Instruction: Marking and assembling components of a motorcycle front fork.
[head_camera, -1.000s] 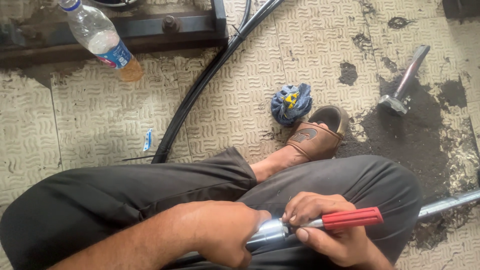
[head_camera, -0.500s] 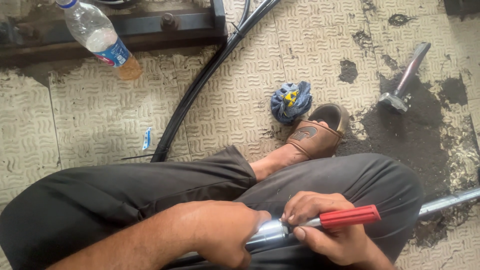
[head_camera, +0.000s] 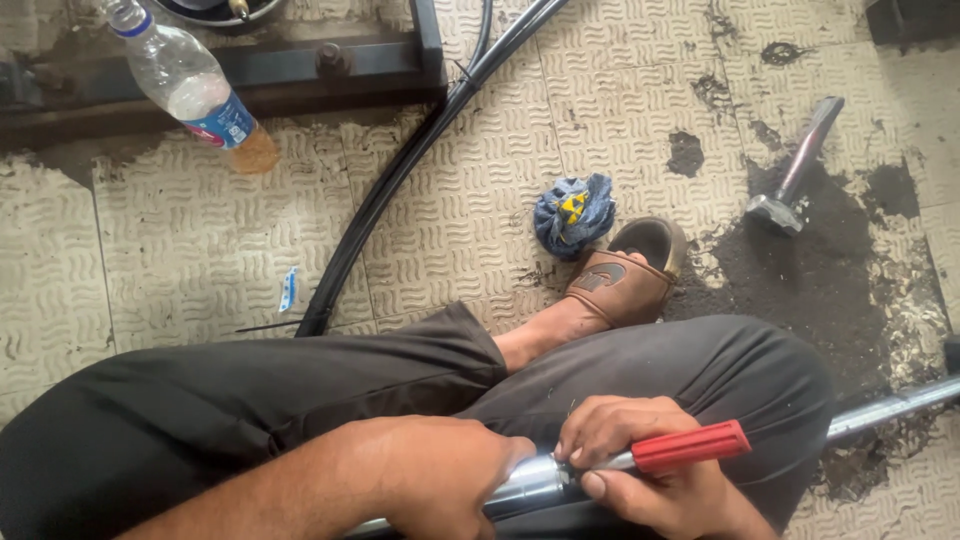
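Note:
I sit on the floor with my legs in dark trousers folded under me. My left hand (head_camera: 440, 480) is closed around a shiny metal tube (head_camera: 535, 482) that lies across my lap; the tube's far end (head_camera: 890, 408) sticks out to the right past my knee. My right hand (head_camera: 640, 470) grips a screwdriver with a red handle (head_camera: 690, 446), its shaft pointing left to the tube where my left hand holds it. The tip is hidden between my fingers.
A brown slide sandal (head_camera: 625, 275) is on my foot. A crumpled blue rag (head_camera: 573, 212) lies beside it. A hammer (head_camera: 790, 170) rests on the oil-stained tiles at right. A plastic bottle (head_camera: 190, 90), a dark metal frame (head_camera: 300, 70) and black cables (head_camera: 400, 170) are at top.

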